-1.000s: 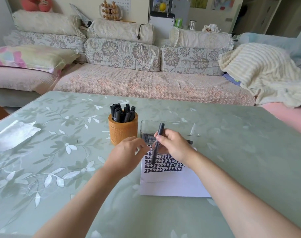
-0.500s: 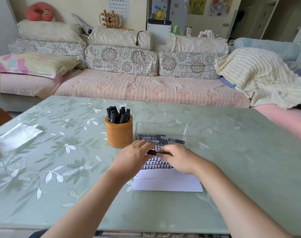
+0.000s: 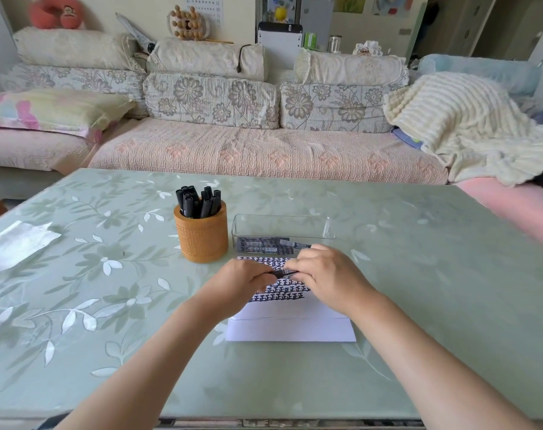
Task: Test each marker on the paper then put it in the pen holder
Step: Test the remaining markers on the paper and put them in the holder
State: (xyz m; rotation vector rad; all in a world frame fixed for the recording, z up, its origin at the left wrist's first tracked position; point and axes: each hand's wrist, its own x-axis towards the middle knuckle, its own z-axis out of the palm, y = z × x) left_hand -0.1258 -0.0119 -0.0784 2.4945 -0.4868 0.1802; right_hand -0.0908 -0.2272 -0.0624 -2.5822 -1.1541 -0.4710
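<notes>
Frame centre: left hand (image 3: 242,282) and right hand (image 3: 329,277) each pinch one end of the marker (image 3: 282,272), level over the paper (image 3: 292,327). Probably cap on/off, can't tell which. Holder (image 3: 202,240) just upper left and tray (image 3: 282,225) behind paper keep reaches short.

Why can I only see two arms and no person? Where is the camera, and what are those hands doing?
The camera sits on the person's head and looks forward and down, so you only see their own arms reaching out. There is just this one view. The left hand and the right hand both grip one black marker, one at each end, over a white paper covered with rows of dark test marks. On the green table stands an orange pen holder with other markers standing in it. Beside it is a clear box with a few more lying inside. Behind the table is a sofa.
</notes>
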